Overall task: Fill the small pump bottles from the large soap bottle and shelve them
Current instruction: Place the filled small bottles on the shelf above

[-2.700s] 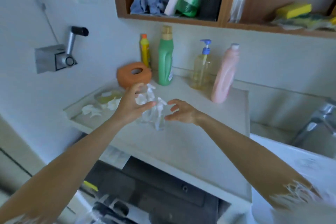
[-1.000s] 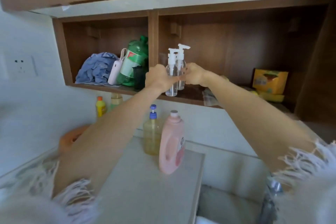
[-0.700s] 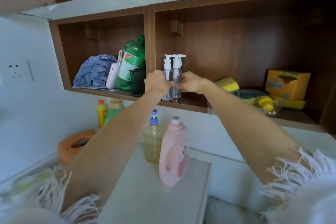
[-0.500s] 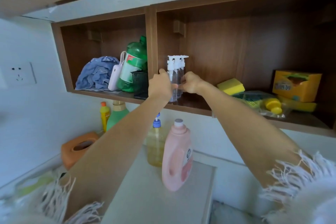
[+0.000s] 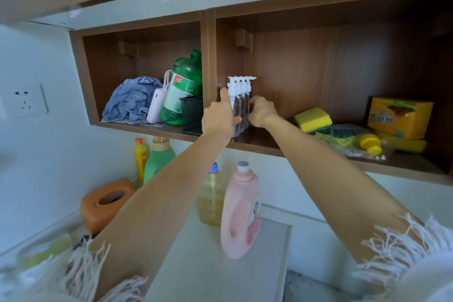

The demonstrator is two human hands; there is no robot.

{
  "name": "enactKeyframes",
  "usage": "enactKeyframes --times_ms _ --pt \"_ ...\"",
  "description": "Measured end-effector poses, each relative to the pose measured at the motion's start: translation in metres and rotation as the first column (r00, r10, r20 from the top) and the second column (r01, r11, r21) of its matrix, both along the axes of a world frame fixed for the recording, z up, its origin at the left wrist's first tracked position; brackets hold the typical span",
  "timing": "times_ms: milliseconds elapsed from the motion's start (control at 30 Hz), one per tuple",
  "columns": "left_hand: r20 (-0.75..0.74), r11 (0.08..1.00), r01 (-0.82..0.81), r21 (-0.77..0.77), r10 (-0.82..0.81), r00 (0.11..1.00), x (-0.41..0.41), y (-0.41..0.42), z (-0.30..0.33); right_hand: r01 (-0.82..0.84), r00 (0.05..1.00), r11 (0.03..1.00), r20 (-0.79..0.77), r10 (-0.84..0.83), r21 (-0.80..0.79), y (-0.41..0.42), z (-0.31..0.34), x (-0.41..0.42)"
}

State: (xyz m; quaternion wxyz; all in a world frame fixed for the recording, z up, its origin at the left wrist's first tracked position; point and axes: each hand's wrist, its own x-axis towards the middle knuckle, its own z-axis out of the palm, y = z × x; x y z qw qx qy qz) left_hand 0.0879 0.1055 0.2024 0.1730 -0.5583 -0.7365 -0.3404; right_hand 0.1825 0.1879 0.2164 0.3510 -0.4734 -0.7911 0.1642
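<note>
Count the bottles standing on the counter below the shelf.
4: yellow orange-capped bottle and green bottle at the wall, left; amber pump bottle mid-counter; pink bottle beside it. The arms may hide others.

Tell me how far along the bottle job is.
Done: the small pump bottles stand clustered in the shelf's right compartment. In hand: the left hand and right hand are on them. Left: letting go. Their fill level cannot be judged.

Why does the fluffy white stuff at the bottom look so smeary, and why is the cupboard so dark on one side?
Head view: the fringed sleeves sit near the lens, so they blur; the shelf is sharp, its right end shadowed.
</note>
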Motion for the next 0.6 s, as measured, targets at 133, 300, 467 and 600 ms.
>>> enactKeyframes --times_ms 133,300,467,600 --pt "-0.022 0.995 0.097 0.0 -0.097 0.995 -0.022 -0.03 -0.006 0.012 0.985 0.996 -0.175 0.005 0.094 -0.025 -0.006 0.013" --pt "0.09 0.96 0.235 -0.15 -0.223 0.971 -0.071 -0.101 -0.022 -0.103 0.934 0.987 -0.329 0.138 0.123 -0.094 -0.029 0.013" --pt "0.261 0.946 0.313 -0.078 -0.284 0.923 -0.119 -0.185 -0.063 -0.353 0.879 0.935 -0.349 0.326 -0.017 -0.165 -0.077 -0.041" --pt "0.329 0.96 0.267 -0.082 -0.227 0.917 -0.172 -0.254 -0.109 -0.456 0.887 0.865 -0.187 0.422 -0.209 -0.21 -0.142 -0.099"
